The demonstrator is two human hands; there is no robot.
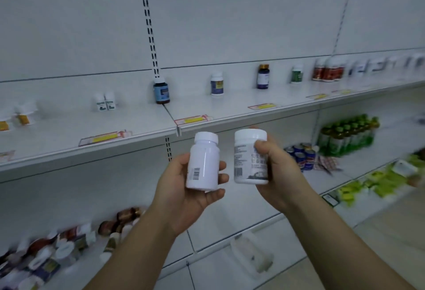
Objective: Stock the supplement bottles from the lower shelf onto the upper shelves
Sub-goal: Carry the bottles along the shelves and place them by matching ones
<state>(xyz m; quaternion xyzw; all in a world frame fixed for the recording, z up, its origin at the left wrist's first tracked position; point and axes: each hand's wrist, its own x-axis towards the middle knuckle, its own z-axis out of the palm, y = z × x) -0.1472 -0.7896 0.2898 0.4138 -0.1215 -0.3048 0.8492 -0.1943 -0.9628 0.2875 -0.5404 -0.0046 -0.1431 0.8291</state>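
Note:
My left hand [184,188] grips a slim white bottle [203,163] with a barcode, held upright. My right hand [276,172] grips a wider white bottle [249,156] with printed text, thumb across its front. Both bottles hang side by side just below the front edge of the upper shelf [142,137]. Single bottles stand spaced along that shelf: a blue-labelled brown one [161,91], a white one with a blue label [216,83], a dark one with a gold cap [263,76]. A jumbled heap of supplement bottles [57,248] lies on the lower shelf at bottom left.
Price tags [193,119] lie along the upper shelf's front. Green bottles [347,135] and blue cans [301,154] stand on the right middle shelf, yellow-green packs [377,181] below them. A clear plastic container [253,255] lies on the lower shelf.

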